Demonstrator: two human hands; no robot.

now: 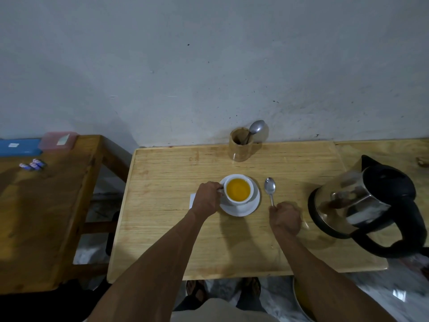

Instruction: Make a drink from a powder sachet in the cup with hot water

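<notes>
A white cup (239,180) full of orange-yellow drink stands on a white saucer (246,210) in the middle of the light wooden table (176,240). My left hand (206,198) grips the cup's handle on its left side. A metal spoon (270,187) lies on the table just right of the saucer, bowl pointing away from me. My right hand (285,219) is closed on the end of the spoon's handle. A white sachet (192,201) peeks out from under my left hand.
A steel and black electric kettle (364,203) stands at the table's right edge. A wooden holder (241,144) with another spoon sits at the back by the wall. A darker table (41,205) to the left carries plastic boxes and small batteries.
</notes>
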